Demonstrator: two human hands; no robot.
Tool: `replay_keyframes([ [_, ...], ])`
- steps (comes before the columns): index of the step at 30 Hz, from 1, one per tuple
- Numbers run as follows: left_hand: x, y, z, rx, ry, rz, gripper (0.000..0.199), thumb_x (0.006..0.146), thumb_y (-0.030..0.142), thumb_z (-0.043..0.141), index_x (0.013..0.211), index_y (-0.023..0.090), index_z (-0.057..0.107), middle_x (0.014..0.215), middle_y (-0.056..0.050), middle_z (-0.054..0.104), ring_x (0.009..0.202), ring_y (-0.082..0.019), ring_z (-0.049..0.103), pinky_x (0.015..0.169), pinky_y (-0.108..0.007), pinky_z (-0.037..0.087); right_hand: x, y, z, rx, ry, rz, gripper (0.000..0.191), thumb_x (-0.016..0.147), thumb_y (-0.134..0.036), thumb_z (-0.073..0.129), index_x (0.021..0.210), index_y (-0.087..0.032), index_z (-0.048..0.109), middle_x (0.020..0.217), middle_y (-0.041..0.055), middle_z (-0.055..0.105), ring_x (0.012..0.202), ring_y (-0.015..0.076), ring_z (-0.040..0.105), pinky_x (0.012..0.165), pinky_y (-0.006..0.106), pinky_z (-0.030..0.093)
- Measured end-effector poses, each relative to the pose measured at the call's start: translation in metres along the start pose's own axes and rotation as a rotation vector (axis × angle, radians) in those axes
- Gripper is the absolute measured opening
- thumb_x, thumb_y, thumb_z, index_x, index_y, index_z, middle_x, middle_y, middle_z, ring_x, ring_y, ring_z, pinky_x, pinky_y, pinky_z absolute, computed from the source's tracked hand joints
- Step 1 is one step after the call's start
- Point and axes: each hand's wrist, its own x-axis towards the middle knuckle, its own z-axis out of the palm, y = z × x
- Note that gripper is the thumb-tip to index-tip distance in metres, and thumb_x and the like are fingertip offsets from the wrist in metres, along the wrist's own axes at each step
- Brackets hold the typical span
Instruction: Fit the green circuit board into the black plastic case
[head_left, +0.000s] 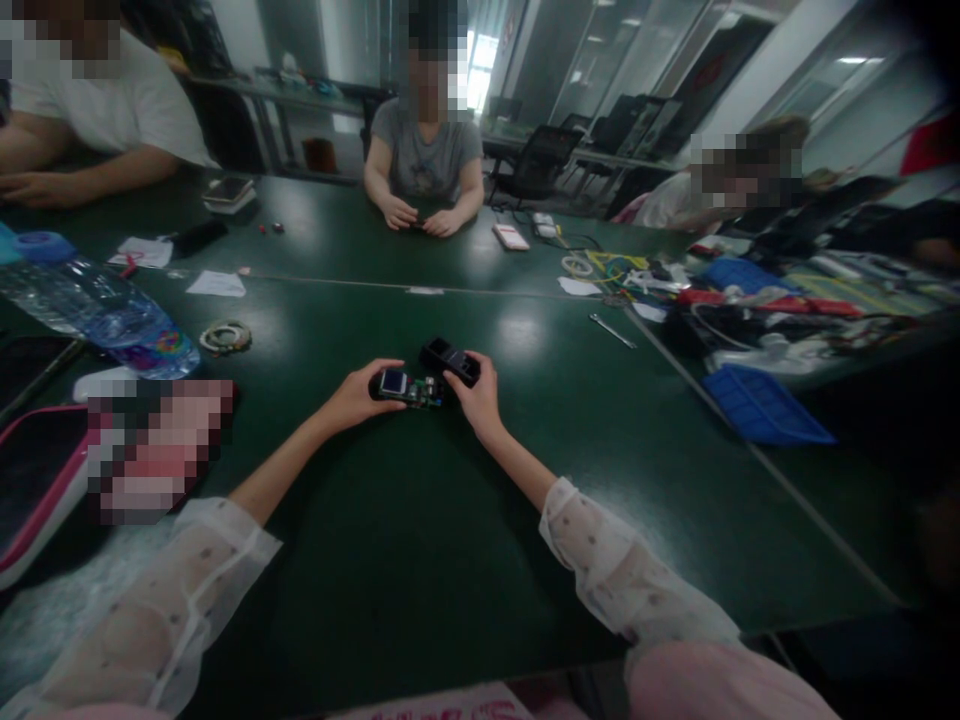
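My left hand [367, 390] grips a small green circuit board [424, 392] by its left end, where a little screen [394, 382] faces up. Thumb and fingers close on its two long sides. In my right hand [478, 390] is a black plastic casing [448, 360], pinched at its right end and tilted. The casing lies just behind and to the right of the board, and I cannot tell whether the two touch. Both are held low over the dark green table [420, 560].
At left are a water bottle [112, 305], a roll of tape [226, 337] and a pink-edged case [52, 470]. Cables [615, 268], a wrench-like tool [612, 331] and a blue tray [765, 405] lie at right. A person [427, 150] sits opposite, hands on the table.
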Motion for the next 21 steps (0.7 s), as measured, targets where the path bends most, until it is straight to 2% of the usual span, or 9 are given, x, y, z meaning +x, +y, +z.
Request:
replay_keyframes([
  [8, 0.0005, -0.0012, 0.0007, -0.004, 0.008, 0.003, 0.066, 0.076, 0.033, 0.077, 0.136, 0.029, 0.048, 0.137, -0.007, 0.056, 0.124, -0.027, 0.056, 0.104, -0.052, 0.044, 0.0000, -0.0009, 0.0000, -0.040, -0.030, -0.014, 0.044, 0.081, -0.036, 0.068, 0.121, -0.023, 0.054, 0.122, 0.0114, 0.061, 0.114, 0.0313, 0.054, 0.097, 0.054, 0.042],
  [13, 0.0003, -0.0025, 0.0009, 0.007, 0.009, -0.028, 0.070, 0.076, 0.036, 0.077, 0.139, 0.029, 0.046, 0.138, -0.008, 0.056, 0.125, -0.028, 0.055, 0.104, -0.051, 0.044, -0.0003, -0.0017, 0.0002, -0.061, -0.036, -0.028, 0.043, 0.082, -0.035, 0.068, 0.121, -0.023, 0.055, 0.121, 0.0114, 0.061, 0.113, 0.0314, 0.054, 0.096, 0.053, 0.042],
  [21, 0.0005, -0.0060, 0.0018, 0.027, 0.012, -0.044, 0.074, 0.075, 0.040, 0.077, 0.140, 0.030, 0.044, 0.140, -0.010, 0.054, 0.127, -0.030, 0.054, 0.105, -0.056, 0.041, -0.0005, 0.0014, 0.0032, -0.121, -0.010, -0.041, 0.054, 0.078, -0.032, 0.071, 0.127, -0.021, 0.051, 0.128, 0.0138, 0.057, 0.120, 0.0341, 0.050, 0.097, 0.055, 0.041],
])
